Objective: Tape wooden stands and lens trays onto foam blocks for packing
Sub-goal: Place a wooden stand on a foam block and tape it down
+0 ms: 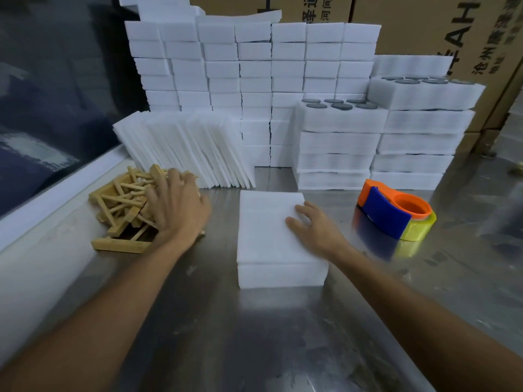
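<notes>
A white foam block (266, 239), two layers thick, lies flat on the steel table in front of me. My right hand (314, 230) rests on its right part with fingers spread and nearly straight. To the left is a loose pile of wooden stands (119, 205). My left hand (178, 205) lies over the pile's right side, fingers reaching into the sticks; whether it grips one is hidden. An orange and blue tape dispenser (393, 213) with a yellow-green roll sits to the right of the block.
Stacks of white foam blocks (254, 80) fill the back of the steel table (226, 335). Thin foam sheets (186, 148) lean at the back left. Foam lens trays with dark lenses (339, 117) are stacked at the back right. Cardboard boxes (424, 24) stand behind.
</notes>
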The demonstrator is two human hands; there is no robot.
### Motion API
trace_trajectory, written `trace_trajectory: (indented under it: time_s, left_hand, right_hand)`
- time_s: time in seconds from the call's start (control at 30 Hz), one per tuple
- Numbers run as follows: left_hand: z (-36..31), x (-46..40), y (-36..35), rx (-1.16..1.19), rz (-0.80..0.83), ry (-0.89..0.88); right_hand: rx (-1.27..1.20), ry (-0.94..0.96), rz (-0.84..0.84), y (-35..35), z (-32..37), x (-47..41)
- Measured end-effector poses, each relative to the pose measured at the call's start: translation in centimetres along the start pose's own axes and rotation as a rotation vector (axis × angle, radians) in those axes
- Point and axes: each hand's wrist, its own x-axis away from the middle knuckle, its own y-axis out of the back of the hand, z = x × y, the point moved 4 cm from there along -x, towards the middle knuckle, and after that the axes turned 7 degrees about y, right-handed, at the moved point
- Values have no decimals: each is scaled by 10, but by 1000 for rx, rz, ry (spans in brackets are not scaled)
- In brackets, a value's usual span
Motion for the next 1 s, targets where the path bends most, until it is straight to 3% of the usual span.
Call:
trace_trajectory:
  time_s: [0.07, 0.13, 0.37, 0.53, 0.67, 0.73, 0.8, 0.9, 1.0]
  left_hand:
    - [16, -12, -1, -150, 38, 46]
    - [29, -19, -9, -143, 133, 145]
    - [41, -26, -31, 225, 276, 390]
    - [28, -21, -14, 259, 216, 332]
    - [9, -14, 17, 264, 39, 214]
    - [-2, -10, 31, 369, -7, 183]
    - [-14, -6, 37, 560, 74, 226]
    - [-35, 8, 33, 818, 292, 364]
    - [-55, 30, 22, 947, 466, 443]
  right_hand:
    - [-8, -3, 3, 0, 0, 1]
    - [-13, -5, 6, 1, 1, 2]
    - [-29, -7, -2, 1, 2, 4]
    - [-48, -5, -8, 0, 0, 4]
    - [-21, -24, 6, 4, 3, 3]
    - [68, -28, -44, 12, 8, 3]
    - [73, 23, -183, 22, 20, 5]
    - [-265, 85, -250, 31, 45, 10]
    - [-625, 64, -17, 31, 68, 16]
